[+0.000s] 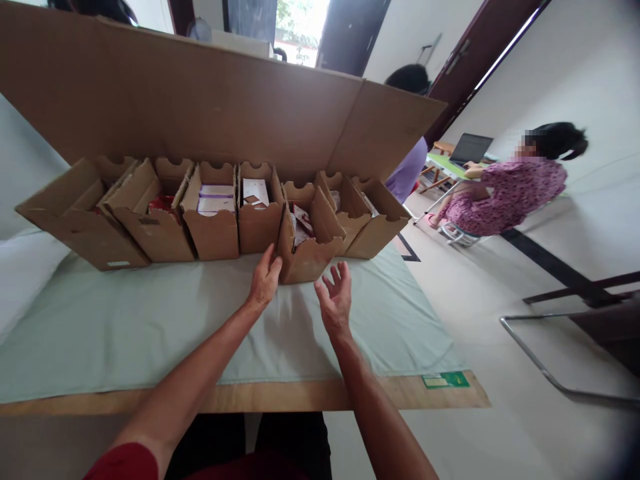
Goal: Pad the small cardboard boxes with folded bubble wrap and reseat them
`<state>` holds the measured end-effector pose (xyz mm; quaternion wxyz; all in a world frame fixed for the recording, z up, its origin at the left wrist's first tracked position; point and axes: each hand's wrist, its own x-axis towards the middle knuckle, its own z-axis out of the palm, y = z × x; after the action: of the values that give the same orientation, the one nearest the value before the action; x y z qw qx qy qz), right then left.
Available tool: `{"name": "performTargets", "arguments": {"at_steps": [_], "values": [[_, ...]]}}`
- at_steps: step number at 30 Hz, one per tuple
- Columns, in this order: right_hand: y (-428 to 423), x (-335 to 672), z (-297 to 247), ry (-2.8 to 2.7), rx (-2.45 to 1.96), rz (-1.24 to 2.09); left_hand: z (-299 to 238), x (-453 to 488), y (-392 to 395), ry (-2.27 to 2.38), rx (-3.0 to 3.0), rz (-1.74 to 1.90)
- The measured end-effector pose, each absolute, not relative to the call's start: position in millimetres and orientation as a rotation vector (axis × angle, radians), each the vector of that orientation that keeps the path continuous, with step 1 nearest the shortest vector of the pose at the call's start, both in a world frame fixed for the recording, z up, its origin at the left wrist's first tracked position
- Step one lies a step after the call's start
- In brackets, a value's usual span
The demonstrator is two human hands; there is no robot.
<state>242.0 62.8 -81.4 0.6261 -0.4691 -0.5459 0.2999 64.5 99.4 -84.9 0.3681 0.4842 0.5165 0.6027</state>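
"Hands first?"

"Left hand [263, 280]: fingers loosely straight, thumb apart, grasping nothing; just beside the near box [305, 263]. Contact, can't tell. Right hand [336, 300]: half open, fingers lightly curled, empty, near that box's right front."

"And the box?"

"Brown cardboard, open-topped, upright, just beyond and between the hands. Red-and-white packets [302, 223] inside. Stands closer than its neighbours."

"Surface and room?"

"Bench [250, 398] with a bare wooden edge, pale green cloth [125, 320] spread under the hands. Beyond the left hand, four boxes [210, 237] in a row, their contents partly showing; a tall cardboard panel [210, 100] behind. Beyond the right hand, two more boxes [375, 233]. Farther right, a person in purple [407, 170], half hidden by the panel; then a small green table [440, 161] bearing a laptop [470, 150], a person in patterned pink [500, 200] seated at it."

"Writing?"

"Leftmost box: whitish patch [119, 265], low on its front. Right of the right wrist: green label [447, 380] on the bench edge. Both too small to read."
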Motion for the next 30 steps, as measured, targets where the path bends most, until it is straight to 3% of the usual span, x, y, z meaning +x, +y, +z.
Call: {"name": "performTargets", "arguments": {"at_steps": [5, 10, 24, 30], "values": [[43.2, 232.6, -87.0, -1.686, -1.196, 0.576, -106.5, 57.9, 79.2, 1.476, 1.349, 1.463], [82.5, 213.0, -77.1, -1.993, -1.255, 0.46, -118.9, 58.1, 71.9, 1.538, 1.476, 1.393], [157.2, 194.3, -76.8, -1.94, -1.398, 0.316, -121.9, 64.0, 73.0, 1.59, 1.624, 1.36], [144.9, 192.3, -31.2, -1.959, -1.24, 0.271, -121.1, 64.5, 69.9, 1.61, 1.623, 1.324]]}}
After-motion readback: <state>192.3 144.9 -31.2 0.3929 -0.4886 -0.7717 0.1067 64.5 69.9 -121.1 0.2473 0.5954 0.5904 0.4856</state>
